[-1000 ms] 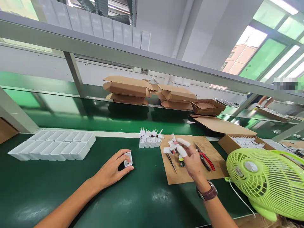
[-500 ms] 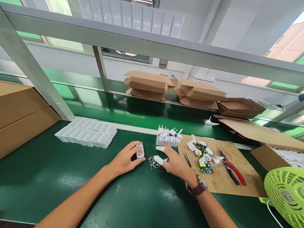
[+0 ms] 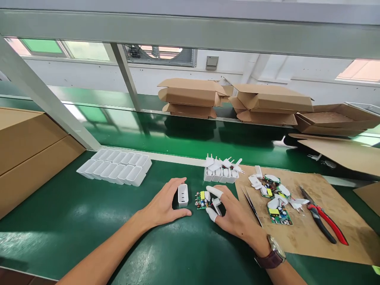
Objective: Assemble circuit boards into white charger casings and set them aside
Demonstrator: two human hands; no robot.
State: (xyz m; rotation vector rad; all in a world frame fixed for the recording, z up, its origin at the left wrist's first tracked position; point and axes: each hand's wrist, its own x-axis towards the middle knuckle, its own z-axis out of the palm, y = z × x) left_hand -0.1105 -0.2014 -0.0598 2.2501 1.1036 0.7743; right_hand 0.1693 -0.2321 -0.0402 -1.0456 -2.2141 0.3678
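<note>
Head view: my left hand (image 3: 162,208) curves wide around the upright white shell (image 3: 183,194). Just right of the shell, my right hand's (image 3: 234,217) fingers pinch the circuit board (image 3: 202,200). Bare bench (image 3: 89,225) opens left of the shell.

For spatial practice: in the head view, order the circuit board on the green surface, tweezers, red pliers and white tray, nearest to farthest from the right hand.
1. circuit board, touching the right hand.
2. tweezers, just right, on cardboard.
3. red pliers, farther right.
4. white tray, far left.
</note>
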